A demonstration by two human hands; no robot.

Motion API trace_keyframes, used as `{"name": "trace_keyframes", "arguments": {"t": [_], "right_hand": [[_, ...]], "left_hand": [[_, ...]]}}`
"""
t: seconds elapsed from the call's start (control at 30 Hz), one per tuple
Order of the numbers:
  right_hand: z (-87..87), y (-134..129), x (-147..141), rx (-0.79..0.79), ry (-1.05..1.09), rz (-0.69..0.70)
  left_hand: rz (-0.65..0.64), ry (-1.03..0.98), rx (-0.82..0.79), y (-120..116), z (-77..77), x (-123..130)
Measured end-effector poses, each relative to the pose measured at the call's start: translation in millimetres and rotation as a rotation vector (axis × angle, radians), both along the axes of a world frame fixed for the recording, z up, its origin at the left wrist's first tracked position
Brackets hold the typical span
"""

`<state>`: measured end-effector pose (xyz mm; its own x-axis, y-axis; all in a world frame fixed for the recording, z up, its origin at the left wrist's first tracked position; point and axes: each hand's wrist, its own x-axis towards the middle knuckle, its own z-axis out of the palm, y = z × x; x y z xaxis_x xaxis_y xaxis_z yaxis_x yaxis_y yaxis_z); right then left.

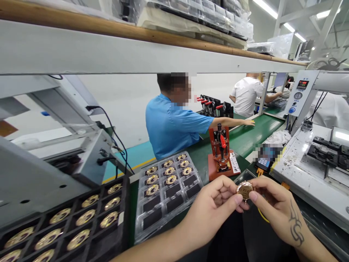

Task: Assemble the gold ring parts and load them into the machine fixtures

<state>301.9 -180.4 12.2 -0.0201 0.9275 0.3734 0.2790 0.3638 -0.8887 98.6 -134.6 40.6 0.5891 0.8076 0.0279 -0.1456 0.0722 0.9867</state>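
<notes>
Between both hands is a small round gold watch case [244, 190], its engraved back facing me. My left hand [209, 209] pinches its left edge between thumb and fingers. On the opposite edge, the thumb and fingers of my right hand [275, 203] are closed too. To the left of my hands lies a clear plastic tray [152, 214] with black inserts and several gold watch cases in its far compartments. A black compartment tray [106, 240] at the lower left holds more gold ring-shaped watch parts.
A red-brown clamp press [222, 153] with a red handle stands just beyond my hands. A co-worker in a blue shirt [171, 123] reaches across the green bench [253, 134]. White machinery [294, 178] borders the right; a shelf beam [136, 51] crosses above.
</notes>
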Motion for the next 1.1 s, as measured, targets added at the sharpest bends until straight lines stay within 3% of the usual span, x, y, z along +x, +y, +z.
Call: {"name": "trace_keyframes", "arguments": {"t": [1.1], "right_hand": [[11.1,-4.6,1.4,0.02,0.047,-0.007]], "left_hand": [[-0.027,-0.063,0.01,0.1,5.3,8.5]]}}
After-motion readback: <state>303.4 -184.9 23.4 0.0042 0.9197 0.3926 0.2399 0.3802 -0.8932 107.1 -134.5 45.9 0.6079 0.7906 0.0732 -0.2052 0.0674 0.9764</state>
